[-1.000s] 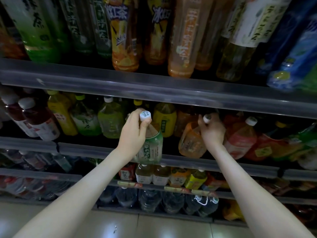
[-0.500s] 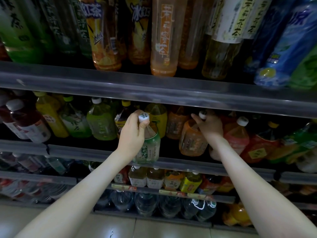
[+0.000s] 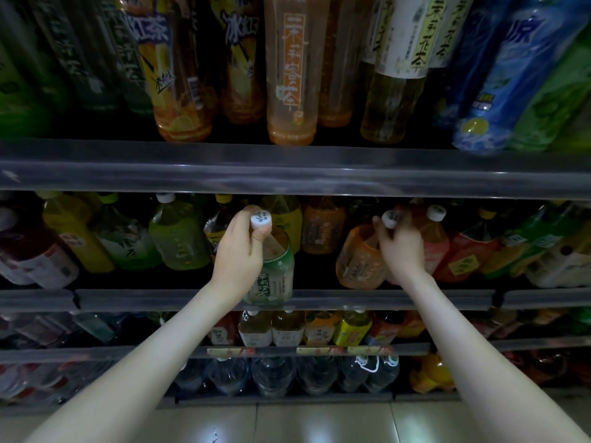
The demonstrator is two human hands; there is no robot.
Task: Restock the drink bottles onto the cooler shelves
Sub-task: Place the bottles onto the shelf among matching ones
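Two bottles (image 3: pixel 278 273) (image 3: pixel 358 263) gripped — left hand (image 3: pixel 238 254), right hand (image 3: pixel 403 251) seemingly

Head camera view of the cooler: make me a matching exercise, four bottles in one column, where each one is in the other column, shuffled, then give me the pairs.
Things
1. green-label bottle
2. orange bottle
3. blue-label bottle
4. clear water bottles

Places
A. on the highest shelf in view, right side
B. on the lowest shelf in view
C. neck gripped by the right hand
D. neck gripped by the left hand

Pairs: 1-D, 2-C, 3-A, 4-B
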